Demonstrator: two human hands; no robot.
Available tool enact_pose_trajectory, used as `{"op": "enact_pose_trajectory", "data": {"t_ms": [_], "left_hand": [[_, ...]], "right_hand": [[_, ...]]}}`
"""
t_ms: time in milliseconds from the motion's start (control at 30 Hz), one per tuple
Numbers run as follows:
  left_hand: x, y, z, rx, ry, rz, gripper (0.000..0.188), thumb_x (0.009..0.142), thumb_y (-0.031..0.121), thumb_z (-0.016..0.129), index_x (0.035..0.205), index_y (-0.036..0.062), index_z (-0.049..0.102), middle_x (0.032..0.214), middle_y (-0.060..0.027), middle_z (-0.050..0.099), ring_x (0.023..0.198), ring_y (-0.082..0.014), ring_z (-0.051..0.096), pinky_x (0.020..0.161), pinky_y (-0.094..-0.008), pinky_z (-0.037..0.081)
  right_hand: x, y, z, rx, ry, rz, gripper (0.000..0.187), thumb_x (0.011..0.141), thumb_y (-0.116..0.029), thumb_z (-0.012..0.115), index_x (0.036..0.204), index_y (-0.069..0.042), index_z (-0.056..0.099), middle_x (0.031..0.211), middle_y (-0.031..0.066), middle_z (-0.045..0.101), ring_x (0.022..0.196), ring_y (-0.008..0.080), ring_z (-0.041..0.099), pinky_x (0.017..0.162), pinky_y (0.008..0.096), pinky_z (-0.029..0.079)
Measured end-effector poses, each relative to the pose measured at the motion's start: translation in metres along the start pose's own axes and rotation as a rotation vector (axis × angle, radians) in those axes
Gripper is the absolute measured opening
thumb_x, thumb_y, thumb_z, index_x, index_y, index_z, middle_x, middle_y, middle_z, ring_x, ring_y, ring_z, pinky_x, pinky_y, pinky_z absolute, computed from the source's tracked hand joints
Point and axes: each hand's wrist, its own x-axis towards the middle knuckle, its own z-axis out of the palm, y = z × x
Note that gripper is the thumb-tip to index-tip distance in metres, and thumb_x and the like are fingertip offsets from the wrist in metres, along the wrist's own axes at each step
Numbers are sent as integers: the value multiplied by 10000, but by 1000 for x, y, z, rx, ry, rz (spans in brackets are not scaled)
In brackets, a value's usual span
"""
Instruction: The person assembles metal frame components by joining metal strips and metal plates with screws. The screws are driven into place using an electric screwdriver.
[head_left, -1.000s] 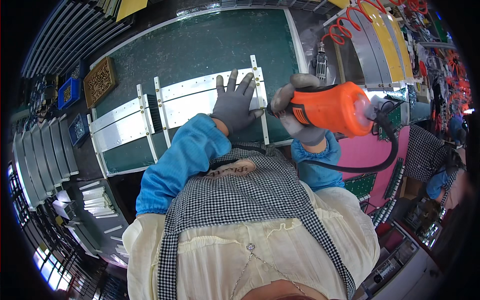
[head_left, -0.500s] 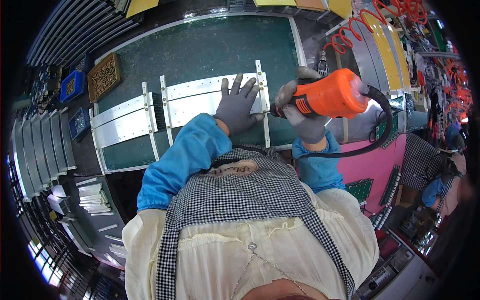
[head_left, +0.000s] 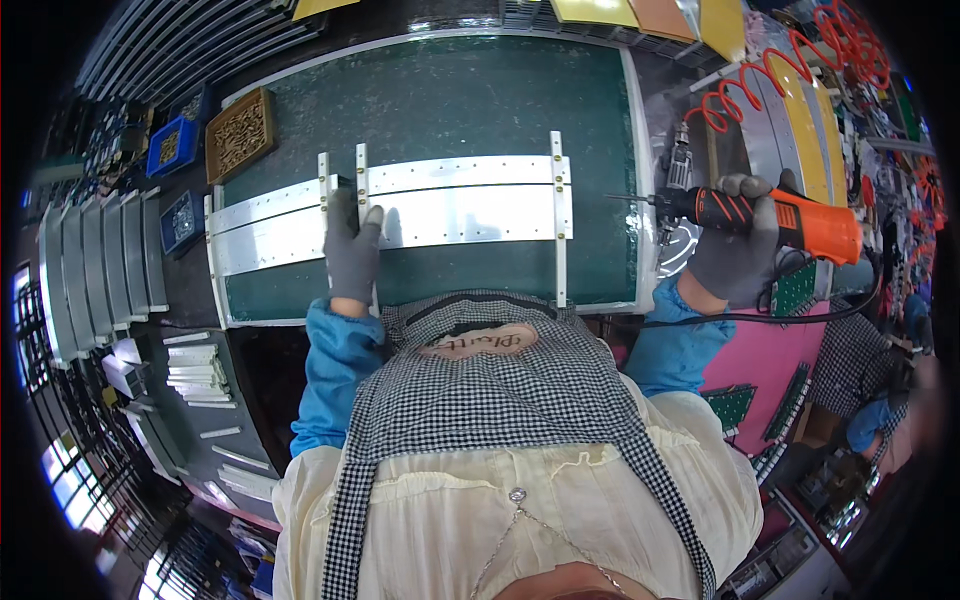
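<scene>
My right hand [head_left: 742,250], in a grey glove, is wrapped around an orange and black electric screwdriver [head_left: 820,228]. Its thin bit points left, off the right end of a white metal panel [head_left: 470,212]. That panel has narrow crossbars fixed across both ends with brass-coloured screws. My left hand [head_left: 352,258], gloved too, grips the panel's left end, thumb on top and fingers down in the gap beside a second panel [head_left: 270,232]. The fingertips are partly hidden there. Both panels lie on a green work mat [head_left: 450,95].
Left of the mat stand a wooden tray of screws [head_left: 240,135] and blue bins [head_left: 172,147]. A coiled red air hose [head_left: 715,105] hangs at the far right. White strips [head_left: 200,375] lie on the left bench. Green circuit boards [head_left: 730,405] rest on a pink surface; a person is beyond.
My left hand has gone from lying spread on the panel's right part to gripping its left end. The screwdriver has swung away from the right crossbar, out to the right.
</scene>
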Motion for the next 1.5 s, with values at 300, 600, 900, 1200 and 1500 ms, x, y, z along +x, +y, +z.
{"op": "enact_pose_trajectory", "data": {"t_ms": [300,600,900,1200,1500], "left_hand": [[19,-18,-1,87,-118,-142,504,894,208,653,1341,-4,556,1106,-166,699,975,-215,662,838,-316,513],[26,-12,8,188,-83,-236,419,910,197,636,1276,-6,619,1050,-162,723,934,-211,675,824,-306,515],[15,-1,52,273,-141,-49,372,891,233,657,1227,73,655,972,-185,720,876,-297,707,794,-369,534],[37,26,54,411,-140,-78,429,905,412,639,1151,64,691,971,-175,722,906,-299,703,799,-376,532],[48,15,46,263,-167,-128,433,904,479,600,1091,110,727,871,-155,722,824,-337,699,745,-421,538]], "right_hand": [[-34,48,-3,-344,-158,152,597,805,45,594,1363,21,382,944,96,622,843,205,624,802,369,529],[-32,65,-4,-321,-422,266,696,731,82,634,1380,-17,402,1116,112,615,1003,220,661,775,327,584],[-12,26,1,-387,-286,234,706,777,53,599,1433,0,342,901,112,632,813,216,642,696,352,557],[-18,59,112,249,-471,92,746,864,-10,574,1513,-37,207,945,132,626,807,258,634,730,426,555],[-66,115,213,58,-703,232,728,832,134,521,1479,-19,226,921,136,646,791,243,674,752,400,590]]}}
